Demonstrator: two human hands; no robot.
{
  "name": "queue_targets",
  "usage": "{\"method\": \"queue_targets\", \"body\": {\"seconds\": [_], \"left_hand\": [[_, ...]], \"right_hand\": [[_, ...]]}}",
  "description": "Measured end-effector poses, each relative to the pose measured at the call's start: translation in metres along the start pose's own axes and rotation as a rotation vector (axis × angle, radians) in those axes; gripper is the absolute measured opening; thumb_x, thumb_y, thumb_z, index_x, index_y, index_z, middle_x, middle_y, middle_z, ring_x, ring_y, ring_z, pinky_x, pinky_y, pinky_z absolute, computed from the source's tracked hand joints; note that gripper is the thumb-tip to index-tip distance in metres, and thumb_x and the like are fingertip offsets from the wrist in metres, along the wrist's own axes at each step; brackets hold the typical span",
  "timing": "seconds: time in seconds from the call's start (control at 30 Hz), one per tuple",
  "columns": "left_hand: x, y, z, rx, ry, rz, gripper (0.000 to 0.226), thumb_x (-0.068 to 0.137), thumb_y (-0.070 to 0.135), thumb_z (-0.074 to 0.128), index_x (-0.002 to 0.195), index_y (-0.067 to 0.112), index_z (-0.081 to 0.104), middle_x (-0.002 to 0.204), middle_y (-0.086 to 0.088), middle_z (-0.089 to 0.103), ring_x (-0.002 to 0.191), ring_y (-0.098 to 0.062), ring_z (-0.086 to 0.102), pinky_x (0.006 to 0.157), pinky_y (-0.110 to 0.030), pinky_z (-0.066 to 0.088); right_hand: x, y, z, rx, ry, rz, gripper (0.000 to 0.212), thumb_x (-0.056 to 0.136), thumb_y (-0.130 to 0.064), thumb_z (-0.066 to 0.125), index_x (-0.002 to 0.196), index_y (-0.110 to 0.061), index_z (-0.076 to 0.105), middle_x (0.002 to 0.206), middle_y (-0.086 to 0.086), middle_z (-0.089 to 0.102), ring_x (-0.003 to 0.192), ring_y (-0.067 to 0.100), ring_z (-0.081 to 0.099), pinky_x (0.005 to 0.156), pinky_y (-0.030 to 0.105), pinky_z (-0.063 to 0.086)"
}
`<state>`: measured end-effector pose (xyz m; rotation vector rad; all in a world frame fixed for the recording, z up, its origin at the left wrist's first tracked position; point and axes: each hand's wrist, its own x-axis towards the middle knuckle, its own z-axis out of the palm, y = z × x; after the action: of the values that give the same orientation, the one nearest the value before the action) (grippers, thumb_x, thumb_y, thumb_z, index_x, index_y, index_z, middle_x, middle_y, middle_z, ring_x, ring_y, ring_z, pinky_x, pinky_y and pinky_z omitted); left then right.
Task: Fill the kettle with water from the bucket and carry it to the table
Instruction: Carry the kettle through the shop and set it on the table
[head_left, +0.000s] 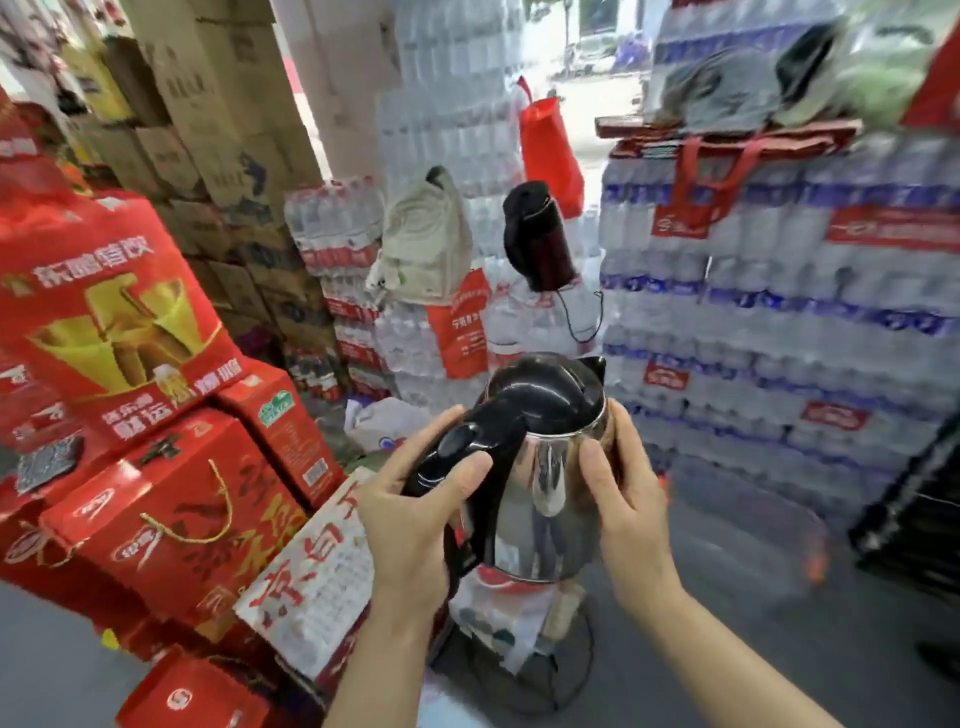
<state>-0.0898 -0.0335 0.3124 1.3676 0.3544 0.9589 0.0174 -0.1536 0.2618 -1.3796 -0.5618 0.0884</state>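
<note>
My left hand (415, 519) kept a closed grip on the black handle of the steel electric kettle (545, 467) to bear its weight; my right hand (623, 499) cupped the body for steadiness, lid shut, chest-high among stacked bottled-water packs (779, 312).

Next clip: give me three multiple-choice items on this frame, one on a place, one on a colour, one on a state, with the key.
1. Where is the left hand?
A. on the kettle's handle
B. on a red box
C. hanging free

2. What colour is the kettle lid?
A. white
B. black
C. red

3. How is the kettle supported?
A. standing on the floor
B. resting on a box
C. held up by both hands

Key: A, its fingers wrap the black handle; B, the lid is glossy black; C, the right hand steadies the steel body above the floor.
</note>
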Motion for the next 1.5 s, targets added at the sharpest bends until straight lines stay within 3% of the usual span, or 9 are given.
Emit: {"method": "queue_targets", "body": {"seconds": [0.13,0.23,0.43,0.57,0.7,0.8,0.93,1.07,1.5], "left_hand": [[-0.013,-0.005,0.031,-0.095,-0.174,-0.086,0.046,0.061,0.009,0.084,0.106,0.014,0.076,0.071,0.01,0.068,0.06,-0.003,0.061,0.059,-0.014,0.048],[-0.023,-0.013,0.062,-0.134,-0.286,-0.162,0.053,0.053,0.026,0.087,0.105,0.018,0.077,0.069,0.004,0.065,0.057,-0.006,0.055,0.058,-0.015,0.046],[-0.067,-0.033,0.15,-0.181,-0.49,-0.288,0.042,0.063,0.013,0.081,0.105,0.013,0.076,0.066,0.003,0.066,0.046,-0.008,0.046,0.046,-0.016,0.04],[-0.107,-0.046,0.214,-0.253,-0.651,-0.331,0.045,0.062,0.016,0.079,0.106,0.009,0.075,0.061,0.001,0.061,0.042,-0.011,0.04,0.044,-0.017,0.036],[-0.157,-0.051,0.277,-0.325,-0.798,-0.38,0.049,0.062,0.019,0.079,0.108,0.006,0.072,0.068,0.002,0.066,0.042,-0.01,0.041,0.044,-0.018,0.036],[-0.196,-0.05,0.32,-0.357,-0.881,-0.414,0.051,0.062,0.018,0.079,0.111,0.003,0.072,0.064,0.0,0.062,0.044,-0.011,0.042,0.046,-0.02,0.037],[-0.248,-0.046,0.372,-0.398,-1.004,-0.484,0.046,0.065,0.014,0.08,0.109,0.004,0.073,0.062,0.001,0.061,0.044,-0.009,0.045,0.047,-0.019,0.038],[-0.299,-0.044,0.421,-0.438,-1.14,-0.58,0.042,0.065,0.012,0.08,0.106,0.004,0.074,0.071,-0.003,0.063,0.044,-0.009,0.044,0.045,-0.018,0.036],[-0.449,-0.044,0.594,-0.423,-1.523,-0.632,0.041,0.068,0.012,0.082,0.107,0.0,0.073,0.073,-0.002,0.065,0.046,-0.011,0.045,0.044,-0.022,0.035]], "right_hand": [[-0.029,-0.01,-0.042,-0.077,0.195,0.01,0.067,0.09,-0.053,0.054,0.15,-0.026,0.038,0.146,-0.006,0.053,0.138,0.013,0.045,0.115,0.046,0.036],[-0.051,-0.017,-0.079,-0.134,0.329,0.039,0.07,0.088,-0.053,0.055,0.151,-0.028,0.036,0.138,-0.005,0.057,0.133,0.01,0.049,0.114,0.042,0.037],[-0.098,-0.034,-0.165,-0.247,0.609,0.07,0.073,0.087,-0.047,0.057,0.152,-0.019,0.037,0.135,-0.002,0.06,0.127,0.005,0.052,0.11,0.023,0.038],[-0.132,-0.046,-0.226,-0.312,0.763,0.057,0.078,0.084,-0.052,0.057,0.152,-0.02,0.036,0.151,-0.004,0.047,0.139,0.005,0.041,0.117,0.031,0.033],[-0.169,-0.06,-0.29,-0.371,0.868,0.042,0.079,0.085,-0.049,0.059,0.153,-0.016,0.034,0.152,-0.004,0.046,0.14,0.006,0.041,0.117,0.036,0.034],[-0.201,-0.075,-0.334,-0.403,0.928,0.038,0.079,0.086,-0.042,0.062,0.153,-0.015,0.032,0.148,-0.014,0.045,0.135,-0.005,0.041,0.112,0.019,0.034],[-0.242,-0.092,-0.383,-0.462,1.033,0.059,0.074,0.091,-0.031,0.066,0.154,-0.017,0.03,0.138,-0.018,0.051,0.128,-0.009,0.045,0.107,0.013,0.035],[-0.279,-0.103,-0.426,-0.529,1.18,0.063,0.076,0.091,-0.036,0.065,0.154,-0.018,0.029,0.156,-0.003,0.04,0.142,0.006,0.037,0.118,0.029,0.031],[-0.351,-0.128,-0.58,-0.56,1.603,0.093,0.077,0.089,-0.034,0.066,0.154,-0.012,0.031,0.155,0.002,0.042,0.141,0.01,0.039,0.118,0.032,0.032]]}}
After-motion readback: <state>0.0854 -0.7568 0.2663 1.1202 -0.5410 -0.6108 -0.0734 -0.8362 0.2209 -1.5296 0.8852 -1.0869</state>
